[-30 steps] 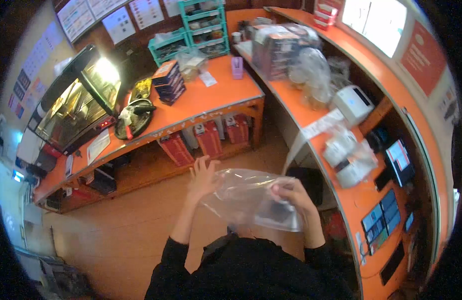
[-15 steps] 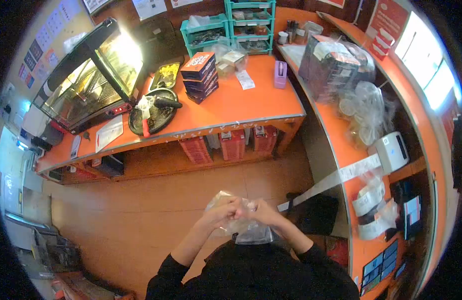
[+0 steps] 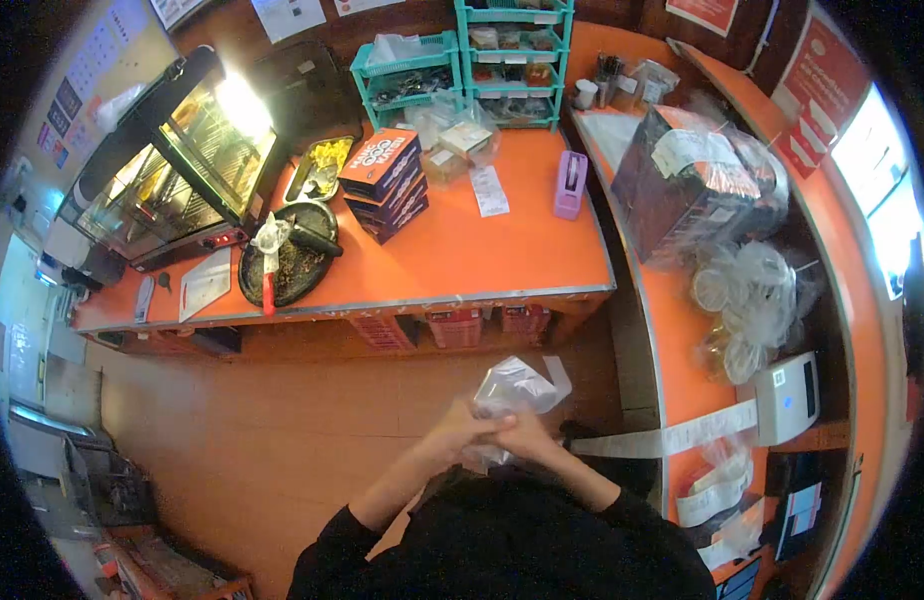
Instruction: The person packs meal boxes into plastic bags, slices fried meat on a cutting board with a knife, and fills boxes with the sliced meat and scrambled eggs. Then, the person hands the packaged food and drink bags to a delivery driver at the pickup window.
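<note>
The left hand [image 3: 465, 431] and right hand [image 3: 527, 437] meet in the lower middle of the frame, in front of the black-clad torso. Both have their fingers curled in on a clear plastic bag [image 3: 517, 383], pinching its gathered part between them; the exact finger placement is blurred. The bag bulges upward beyond the hands, a loose flap sticking out at its right, above the floor [image 3: 282, 430].

Right of the hands, a printed paper strip [image 3: 707, 430] runs from a white printer [image 3: 788, 402] over the right-hand tabletop [image 3: 686, 385]. Farther up that side sit bagged tubs [image 3: 750, 300] and a large plastic-wrapped pack [image 3: 694, 180].

Across the upper middle, the orange tabletop [image 3: 482, 255] carries stacked boxes [image 3: 387, 185], a receipt [image 3: 489, 191] and a purple dispenser [image 3: 571, 184]. A red-handled strainer [image 3: 269, 285] lies on a black dish [image 3: 307, 277], near a lit display cabinet [image 3: 187, 165] at upper left.
</note>
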Available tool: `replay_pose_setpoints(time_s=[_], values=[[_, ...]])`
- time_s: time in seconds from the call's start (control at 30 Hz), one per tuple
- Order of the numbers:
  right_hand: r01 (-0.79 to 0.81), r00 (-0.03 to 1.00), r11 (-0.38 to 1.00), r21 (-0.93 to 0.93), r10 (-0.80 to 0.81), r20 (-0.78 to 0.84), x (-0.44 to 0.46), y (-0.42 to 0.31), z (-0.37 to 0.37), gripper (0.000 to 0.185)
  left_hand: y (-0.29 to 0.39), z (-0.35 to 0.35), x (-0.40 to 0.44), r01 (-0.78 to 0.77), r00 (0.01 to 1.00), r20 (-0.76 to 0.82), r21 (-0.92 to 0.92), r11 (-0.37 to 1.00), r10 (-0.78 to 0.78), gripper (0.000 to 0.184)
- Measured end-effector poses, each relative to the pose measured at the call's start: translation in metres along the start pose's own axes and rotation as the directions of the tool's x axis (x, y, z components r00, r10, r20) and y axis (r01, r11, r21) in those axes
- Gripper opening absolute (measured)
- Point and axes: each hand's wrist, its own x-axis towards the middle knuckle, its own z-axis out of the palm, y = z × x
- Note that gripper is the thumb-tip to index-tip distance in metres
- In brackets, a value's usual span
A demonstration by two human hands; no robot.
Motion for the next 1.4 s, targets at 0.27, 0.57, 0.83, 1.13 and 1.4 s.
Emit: replay_pose_setpoints(time_s=[0.27, 0.57, 0.83, 1.13, 1.4], values=[[-0.047, 0.768, 0.731, -0.681, -0.409, -0.493, 0.037, -0.049, -0.163, 0.018, 0.080, -0.056, -0.006, -0.195, 0.369, -0.140, 0.955, 0.224, 0.919, 0.027], [0.044, 0.740, 0.830, -0.556, -0.401, -0.540, 0.071, -0.016, -0.156, 0.024, 0.105, -0.069, 0.006, -0.059, 0.445, -0.268, 0.943, 0.327, 0.854, 0.024], [-0.014, 0.353, 0.822, -0.569, -0.528, -0.772, 0.076, -0.086, -0.157, 0.030, 0.059, -0.080, 0.042, -0.165, 0.219, -0.190, 0.960, 0.228, 0.957, 0.027], [-0.017, 0.604, 0.649, -0.761, -0.600, -0.524, 0.114, -0.078, -0.154, 0.022, 0.040, -0.084, 0.029, -0.018, 0.369, -0.354, 0.922, 0.387, 0.860, 0.056], [0.116, 0.795, 0.372, -0.921, -0.591, -0.138, 0.158, -0.131, -0.105, 0.032, 0.074, -0.099, 0.097, -0.170, 0.293, -0.324, 0.908, 0.383, 0.900, 0.028]])
